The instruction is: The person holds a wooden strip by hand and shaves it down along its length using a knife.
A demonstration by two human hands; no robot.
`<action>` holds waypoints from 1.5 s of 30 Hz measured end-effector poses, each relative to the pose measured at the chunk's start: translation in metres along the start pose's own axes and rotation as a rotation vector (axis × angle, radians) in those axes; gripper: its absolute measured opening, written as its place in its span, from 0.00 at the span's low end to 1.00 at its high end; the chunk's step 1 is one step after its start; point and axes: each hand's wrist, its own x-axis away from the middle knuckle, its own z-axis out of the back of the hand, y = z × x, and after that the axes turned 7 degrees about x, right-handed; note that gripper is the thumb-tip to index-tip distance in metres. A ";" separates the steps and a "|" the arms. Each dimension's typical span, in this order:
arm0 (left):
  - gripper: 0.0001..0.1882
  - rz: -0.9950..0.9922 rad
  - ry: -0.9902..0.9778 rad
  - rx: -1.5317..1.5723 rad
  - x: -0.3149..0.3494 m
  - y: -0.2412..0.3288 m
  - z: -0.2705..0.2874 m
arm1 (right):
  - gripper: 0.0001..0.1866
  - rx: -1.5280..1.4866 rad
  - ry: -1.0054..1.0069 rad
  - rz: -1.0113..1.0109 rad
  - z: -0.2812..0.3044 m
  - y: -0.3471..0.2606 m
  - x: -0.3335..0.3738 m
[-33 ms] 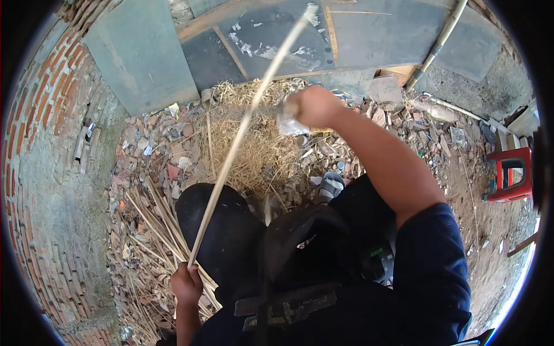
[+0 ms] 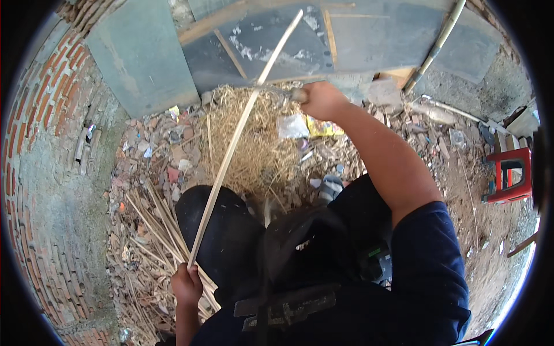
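Note:
My left hand [image 2: 187,284] is closed round the lower end of a long, pale bamboo strip [image 2: 235,138]. The strip slants up and away across my left knee, its far end in front of the grey panels. In my right hand [image 2: 324,101], stretched out ahead, is the handle of a knife [image 2: 298,95]. Its thin blade, partly blurred, points left and meets or crosses the strip's upper part; whether it touches cannot be told. Below the blade lies a heap of thin shavings [image 2: 245,141].
More bamboo strips [image 2: 158,222] lie on the rubble by my left leg. A clear plastic bag [image 2: 292,126] and a yellow wrapper [image 2: 324,127] lie beside the shavings. Grey panels [image 2: 265,43] stand ahead, a brick wall [image 2: 43,144] at left, and a red stool [image 2: 511,176] at right.
My right hand with the knife has shifted slightly away and to the right. The strip's far end has swung a little left. My left hand keeps its place.

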 end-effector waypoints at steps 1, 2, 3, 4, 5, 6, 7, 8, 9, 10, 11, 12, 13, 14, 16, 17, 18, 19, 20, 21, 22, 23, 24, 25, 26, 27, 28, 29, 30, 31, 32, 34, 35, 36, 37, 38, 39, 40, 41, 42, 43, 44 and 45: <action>0.15 0.009 -0.032 -0.046 -0.006 0.000 0.001 | 0.15 0.009 0.019 -0.006 -0.003 0.023 -0.004; 0.15 0.022 -0.054 -0.045 -0.008 0.004 0.009 | 0.15 0.028 0.095 -0.011 -0.009 0.034 -0.005; 0.16 0.015 -0.047 -0.014 -0.011 0.005 0.009 | 0.15 0.047 0.173 -0.021 -0.014 0.045 -0.008; 0.16 0.013 -0.047 0.008 -0.009 0.004 0.012 | 0.15 0.037 0.176 -0.021 -0.014 0.036 -0.008; 0.16 0.008 -0.049 0.002 -0.005 0.003 0.012 | 0.14 0.052 0.075 -0.009 -0.010 0.020 -0.007; 0.16 0.002 -0.045 -0.003 -0.002 0.001 0.012 | 0.14 0.065 -0.026 0.001 -0.006 0.004 -0.005; 0.15 0.005 -0.041 -0.006 0.001 0.000 0.011 | 0.13 0.115 -0.090 0.085 0.000 -0.018 0.002; 0.15 0.008 -0.047 -0.008 0.001 0.004 0.012 | 0.12 0.166 -0.157 0.168 0.002 -0.037 0.011; 0.15 0.024 -0.054 -0.027 0.000 0.011 0.015 | 0.10 0.198 -0.168 0.260 -0.005 -0.047 0.020; 0.15 0.046 -0.057 -0.048 -0.001 0.016 0.017 | 0.10 0.195 -0.177 0.266 -0.007 -0.056 0.026; 0.14 0.026 -0.035 -0.088 0.000 0.015 0.015 | 0.10 0.329 -0.167 0.367 -0.009 -0.065 0.031; 0.14 0.042 -0.035 -0.091 0.000 0.012 0.013 | 0.10 0.464 -0.154 0.472 -0.011 -0.071 0.033; 0.14 0.030 -0.011 -0.082 -0.001 0.012 0.008 | 0.11 0.405 -0.176 0.414 -0.019 -0.049 0.020; 0.13 0.020 0.008 -0.076 0.000 0.009 0.007 | 0.15 0.219 -0.204 0.276 -0.010 -0.036 0.012; 0.13 0.057 -0.018 0.002 -0.004 0.007 0.002 | 0.16 0.127 0.017 0.155 0.003 0.009 0.005; 0.14 0.055 -0.039 -0.008 -0.005 0.010 0.006 | 0.16 0.075 0.024 0.011 0.004 0.022 0.001; 0.14 0.050 -0.062 -0.017 -0.007 0.012 0.008 | 0.16 0.021 0.032 -0.136 0.003 0.032 -0.003; 0.15 0.011 -0.033 -0.003 -0.005 0.008 0.006 | 0.16 0.016 0.037 -0.139 -0.001 0.029 -0.004; 0.15 0.002 -0.035 -0.007 -0.005 0.005 0.007 | 0.12 0.049 0.129 -0.037 -0.008 0.026 -0.003; 0.15 0.007 -0.035 -0.009 -0.004 0.003 0.007 | 0.10 0.084 0.221 0.063 -0.014 0.024 -0.002; 0.15 0.026 -0.036 -0.010 0.000 0.006 0.007 | 0.10 0.082 0.214 0.062 -0.018 0.009 0.001; 0.15 0.078 -0.046 0.014 0.001 0.014 0.009 | 0.09 0.091 0.111 0.149 -0.018 -0.012 0.005; 0.15 0.088 -0.048 0.011 0.001 0.014 0.009 | 0.09 0.097 0.008 0.242 -0.015 -0.030 0.011; 0.14 0.072 -0.053 -0.014 0.002 0.014 0.009 | 0.09 0.096 0.000 0.247 -0.011 -0.044 0.021; 0.14 0.059 -0.056 -0.042 0.002 0.012 0.009 | 0.08 0.187 -0.006 0.354 -0.005 -0.058 0.030; 0.14 0.074 -0.053 -0.045 0.001 0.008 0.008 | 0.08 0.277 -0.009 0.465 -0.004 -0.067 0.032; 0.14 0.062 -0.034 -0.040 -0.002 0.005 0.003 | 0.08 0.281 -0.012 0.462 -0.007 -0.055 0.026; 0.13 0.048 -0.022 -0.036 0.000 0.003 0.003 | 0.09 0.157 0.050 0.289 -0.013 -0.028 0.013; 0.13 0.033 -0.021 -0.028 -0.002 0.002 0.004 | 0.09 0.040 0.127 0.114 -0.009 -0.003 0.003; 0.13 0.001 -0.013 -0.049 -0.004 0.000 0.005 | 0.12 -0.015 0.089 -0.051 -0.001 0.012 -0.004; 0.13 -0.025 -0.007 -0.075 -0.003 -0.004 0.009 | 0.16 -0.075 0.044 -0.211 0.003 0.021 -0.008; 0.13 -0.054 -0.007 -0.105 -0.006 -0.007 0.015 | 0.15 0.004 0.075 -0.177 0.003 0.041 -0.009; 0.14 -0.032 -0.052 -0.070 -0.007 -0.006 0.019 | 0.15 0.084 0.097 -0.152 0.000 0.046 -0.009; 0.14 -0.013 -0.098 -0.035 -0.010 -0.003 0.023 | 0.15 0.080 0.100 -0.158 -0.004 0.049 -0.011; 0.16 -0.017 -0.096 0.020 -0.009 0.000 0.025 | 0.14 0.101 0.100 -0.091 -0.005 0.038 -0.010; 0.16 -0.021 -0.101 0.019 -0.010 0.004 0.027 | 0.13 0.127 0.101 -0.026 -0.003 0.026 -0.007; 0.17 -0.007 -0.108 0.037 -0.010 0.007 0.028 | 0.13 0.133 0.069 0.022 0.005 0.005 0.002; 0.18 0.010 -0.112 0.051 -0.009 0.010 0.029 | 0.13 0.128 0.066 0.026 0.001 -0.005 0.005; 0.18 0.006 -0.117 0.053 -0.011 0.012 0.028 | 0.10 0.172 0.121 0.138 0.000 -0.010 0.011; 0.19 0.004 -0.114 0.077 -0.013 0.013 0.027 | 0.08 0.215 0.176 0.252 0.001 -0.014 0.015; 0.19 0.005 -0.106 0.097 -0.014 0.014 0.026 | 0.08 0.213 0.177 0.253 0.005 -0.021 0.017; 0.19 0.003 -0.106 0.096 -0.015 0.014 0.026 | 0.09 0.294 0.130 0.273 0.012 -0.028 0.020; 0.19 0.020 -0.109 0.118 -0.014 0.012 0.025 | 0.11 0.375 0.082 0.296 0.015 -0.031 0.021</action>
